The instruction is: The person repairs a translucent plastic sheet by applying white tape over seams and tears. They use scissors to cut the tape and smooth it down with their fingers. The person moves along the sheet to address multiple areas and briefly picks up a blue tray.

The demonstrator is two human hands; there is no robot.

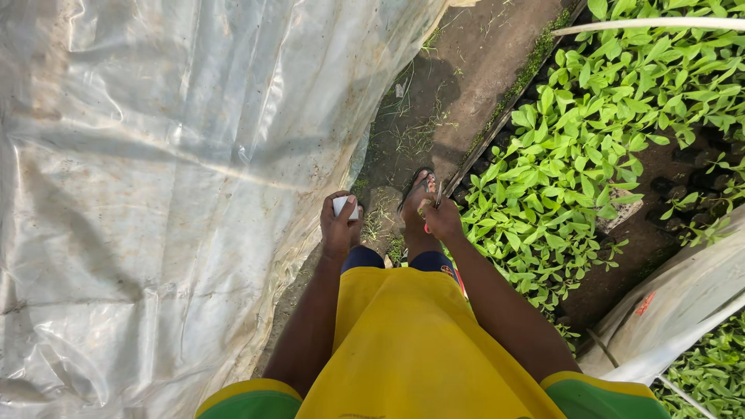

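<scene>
Translucent plastic sheeting (155, 194) is filling the left side, and green seedlings (574, 147) in dark trays are crowding the right. One left hand (339, 225) is clenching one small white roll (344, 206): light, probably soft, best pinched at its sides. One right hand (442, 219) is gripping one thin red-handled tool (438, 198), likely rigid and best held at the handle.

A wall of cloudy, wrinkled plastic sheeting (155, 194) fills the whole side left of the left hand, stained and catching soft daylight. Below and beyond both hands runs a narrow path of bare brown earth (458, 70) with thin tufts of grass. Right of the right hand lies a bed of young green seedlings (590, 132) in dark pots. Further right, another fold of plastic (675, 310) lies over more green plants.
</scene>
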